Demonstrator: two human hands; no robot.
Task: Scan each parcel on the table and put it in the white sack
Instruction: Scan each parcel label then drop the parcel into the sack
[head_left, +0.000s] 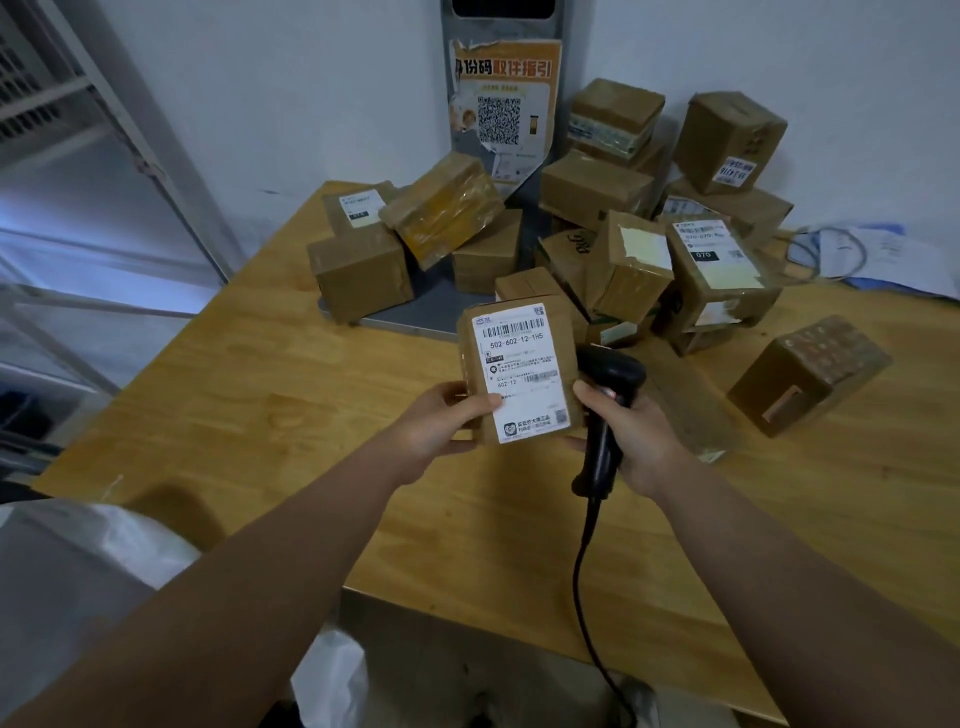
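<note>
Two hands are busy mid-frame: left hand (441, 421) grasps the labelled box (519, 371), right hand (631, 431) clenches the scanner (605, 410). Aimed off the barcode, it may misread.

Light wooden table (260, 415), and it fills the middle of the view. At its far side a grey base plate (415, 312) lies flat on the top, with a cluster of parcels (358, 265) stacked on it. To the right, a bigger heap of parcels (717, 280) spills onto the wood. One lone box (810, 374) sits apart at the right, with a flat parcel (691, 410) near it. Papers (878, 254) and a looped cable (852, 244) lie at the far right edge.
</note>
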